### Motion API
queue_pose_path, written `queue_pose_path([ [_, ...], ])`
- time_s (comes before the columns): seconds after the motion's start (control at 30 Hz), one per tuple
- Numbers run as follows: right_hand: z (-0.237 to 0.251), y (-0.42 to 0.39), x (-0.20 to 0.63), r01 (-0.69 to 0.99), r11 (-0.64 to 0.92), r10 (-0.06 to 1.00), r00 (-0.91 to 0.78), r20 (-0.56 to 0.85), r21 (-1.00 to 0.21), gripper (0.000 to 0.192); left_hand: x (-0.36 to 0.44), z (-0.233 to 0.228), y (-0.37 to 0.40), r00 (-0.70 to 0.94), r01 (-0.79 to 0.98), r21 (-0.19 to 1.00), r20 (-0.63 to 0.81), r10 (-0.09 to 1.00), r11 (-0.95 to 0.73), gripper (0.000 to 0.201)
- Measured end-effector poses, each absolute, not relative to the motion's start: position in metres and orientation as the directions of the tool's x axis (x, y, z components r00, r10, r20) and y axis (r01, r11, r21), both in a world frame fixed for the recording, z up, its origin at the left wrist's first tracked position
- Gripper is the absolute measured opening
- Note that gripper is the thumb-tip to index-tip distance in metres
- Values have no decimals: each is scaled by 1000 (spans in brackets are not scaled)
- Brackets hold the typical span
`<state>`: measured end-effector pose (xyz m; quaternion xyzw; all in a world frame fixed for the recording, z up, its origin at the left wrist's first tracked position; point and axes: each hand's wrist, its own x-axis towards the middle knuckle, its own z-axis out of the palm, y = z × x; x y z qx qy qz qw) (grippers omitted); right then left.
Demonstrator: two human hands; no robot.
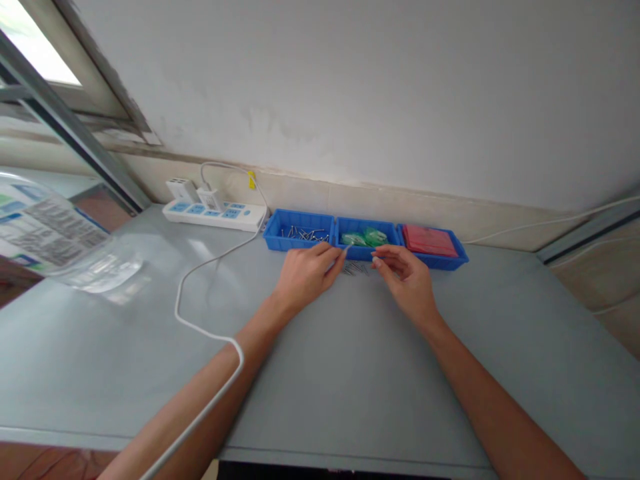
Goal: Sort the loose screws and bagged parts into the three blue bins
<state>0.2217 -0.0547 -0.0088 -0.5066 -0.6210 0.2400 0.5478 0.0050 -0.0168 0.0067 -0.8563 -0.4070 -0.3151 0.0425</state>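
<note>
Starting at the far left I've got a clear plastic bag with printed labels (55, 233) lying on the grey tabletop (350, 373). Next along, a white power strip with blue sockets (215, 215) sits against the wall, and its white cable (200, 327) loops across the table and over my left forearm.

Now the left hand (305, 273): fingers curled, thumb and forefinger pinched together on what looks like a thin metal pin, the tip poking up towards the trays. Too small to say more about it.

Between the two hands, a little scatter of small metal pins (356, 269) lies on the table, just in front of the middle tray. They're touching neither hand that I can see; both hands are about equally near, the left one's fingertips perhaps a shade closer. Their long axes look mixed; I can't tell one direction.

The right hand (407, 277) is loosely curled, fingertips pointing left at the pins, holding nothing I can make out.

Behind, a row of three blue plastic trays (300, 243): more pins in the left, green plastic packets (365, 237) in the middle, a red flat stack (429, 241) in the right.
</note>
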Motion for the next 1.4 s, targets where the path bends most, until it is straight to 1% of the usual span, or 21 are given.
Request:
queue_pose_path([
  [0.03, -8, -55, 224, 462, 378, 879, 94, 468, -802, 18, 0, 8, -13, 380, 776, 213, 595, 709, -594, 42],
  [0.1, -6, -57, 231, 647, 388, 856, 10, 517, -656, 14, -10, 10, -4, 194, 850, 286, 609, 769, -442, 39],
  [0.13, -6, -57, 234, 720, 388, 852, -41, 522, -576, 15, -14, 10, -1, 153, 862, 310, 595, 789, -401, 39],
  [0.2, -6, -57, 241, 812, 370, 862, -119, 493, -451, 17, -18, 8, 3, 143, 861, 333, 565, 813, -383, 38],
  [0.27, -6, -57, 247, 855, 342, 885, -152, 441, -391, 18, -16, 6, 1, 185, 849, 325, 553, 812, -415, 37],
  [0.37, -6, -56, 254, 875, 309, 907, -152, 394, -373, 19, -5, 4, -8, 290, 820, 274, 559, 777, -503, 37],
  [0.43, -5, -55, 258, 883, 290, 911, -136, 390, -369, 20, 4, 4, -15, 405, 778, 225, 535, 742, -587, 37],
  [0.53, -3, -53, 266, 889, 279, 913, -128, 388, -362, 22, 14, 3, -24, 577, 697, 165, 449, 683, -698, 35],
  [0.6, -2, -52, 272, 892, 275, 916, -129, 381, -358, 23, 16, 2, -26, 645, 664, 150, 381, 663, -733, 34],
  [0.67, -2, -52, 277, 894, 274, 924, -143, 353, -354, 23, 16, 1, -27, 669, 657, 150, 334, 664, -738, 33],
  [0.77, -4, -51, 282, 884, 310, 932, -212, 293, -349, 21, 16, 1, -27, 671, 664, 159, 305, 676, -731, 33],
  [0.87, -9, -50, 283, 870, 357, 920, -266, 286, -341, 23, 15, 1, -27, 661, 678, 160, 295, 690, -717, 32],
  [0.97, -13, -49, 279, 844, 378, 913, -274, 301, -379, 28, 15, 1, -25, 638, 697, 164, 301, 709, -698, 32],
  [1.03, -11, -50, 274, 801, 393, 906, -254, 339, -451, 29, 14, 0, -24, 618, 712, 170, 311, 722, -682, 32],
  [1.07, -10, -51, 271, 763, 400, 903, -233, 362, -508, 28, 14, 0, -24, 607, 719, 172, 317, 729, -674, 31],
  [1.13, -6, -52, 265, 641, 398, 907, -168, 386, -656, 25, 14, 0, -24, 591, 727, 178, 328, 737, -663, 32],
  [1.2, -3, -53, 258, 480, 367, 924, -90, 371, -797, 23, 14, 1, -25, 582, 726, 189, 344, 737, -661, 33],
  [1.23, -1, -54, 254, 402, 346, 933, -55, 355, -848, 24, 14, 1, -26, 581, 720, 196, 354, 733, -665, 34],
  [1.3, 0, -54, 246, 274, 312, 946, 1, 324, -910, 31, 16, 2, -28, 584, 703, 208, 377, 719, -680, 35],
  [1.4, -1, -53, 237, 125, 277, 958, 42, 284, -953, 38, 17, 3, -30, 592, 673, 223, 410, 694, -705, 37],
])
